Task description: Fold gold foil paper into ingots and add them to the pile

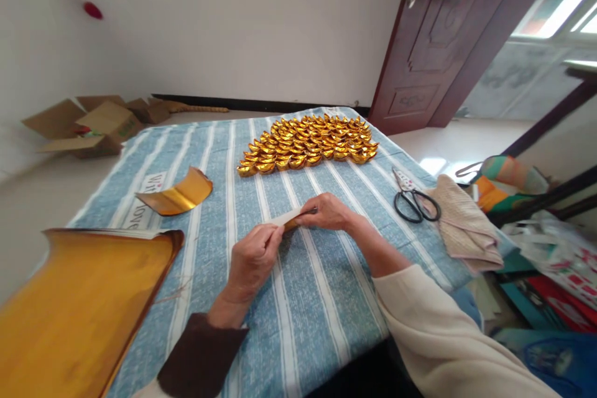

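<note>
Between my two hands is a narrow folded piece of gold foil paper [290, 222], its white back showing along the upper edge. My left hand [255, 255] pinches its left end, fingers closed. At the other end, my right hand [325, 211] is closed on the paper too, fingertips partly hidden. Beyond them, rows of shiny gold paper ingots [308, 144] cover the far part of the table. A small curled stack of gold foil paper [180, 194] lies to the left. Nearer on that side is a large pile of gold sheets [88, 298].
Black-handled scissors [415, 202] lie at the right beside a folded beige cloth [466, 224]. A blue striped tablecloth [214, 298] covers the table. Open cardboard boxes [93, 127] stand on the floor at the left. A dark red door [431, 43] is behind, right.
</note>
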`<state>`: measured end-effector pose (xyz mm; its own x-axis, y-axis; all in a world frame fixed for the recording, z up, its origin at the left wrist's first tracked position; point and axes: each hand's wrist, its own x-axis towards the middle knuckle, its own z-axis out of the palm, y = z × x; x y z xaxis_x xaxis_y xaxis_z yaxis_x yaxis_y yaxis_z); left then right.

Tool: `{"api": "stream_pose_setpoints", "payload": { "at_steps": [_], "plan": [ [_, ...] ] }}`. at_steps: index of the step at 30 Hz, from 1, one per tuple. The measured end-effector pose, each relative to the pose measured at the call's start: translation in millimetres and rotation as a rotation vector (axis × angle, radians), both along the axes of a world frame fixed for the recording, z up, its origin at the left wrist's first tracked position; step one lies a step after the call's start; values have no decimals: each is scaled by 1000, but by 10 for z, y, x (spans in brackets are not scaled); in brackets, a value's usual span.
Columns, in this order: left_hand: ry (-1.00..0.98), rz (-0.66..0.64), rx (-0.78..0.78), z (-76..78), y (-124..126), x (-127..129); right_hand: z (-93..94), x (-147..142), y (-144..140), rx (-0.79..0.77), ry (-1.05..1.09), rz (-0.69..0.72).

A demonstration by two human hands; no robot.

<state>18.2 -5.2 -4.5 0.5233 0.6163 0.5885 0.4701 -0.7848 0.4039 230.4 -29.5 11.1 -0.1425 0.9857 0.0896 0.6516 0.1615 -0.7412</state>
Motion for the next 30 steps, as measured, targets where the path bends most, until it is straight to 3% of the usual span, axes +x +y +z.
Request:
{"api": "stream_pose_setpoints", "payload": {
  "at_steps": [11, 25, 28, 30],
  "plan": [
    [-14, 11, 42, 13, 40, -7, 3, -61, -20, 67, -24, -58],
    [-17, 68, -15, -33, 65, -28, -174, 37, 7, 156, 57, -78],
    [-20, 73, 36, -34, 24, -33, -208, 34, 2, 137, 41, -107],
    [-39, 112, 180, 2, -73, -30, -229, 22, -1, 118, 52, -108]
  ]
}}
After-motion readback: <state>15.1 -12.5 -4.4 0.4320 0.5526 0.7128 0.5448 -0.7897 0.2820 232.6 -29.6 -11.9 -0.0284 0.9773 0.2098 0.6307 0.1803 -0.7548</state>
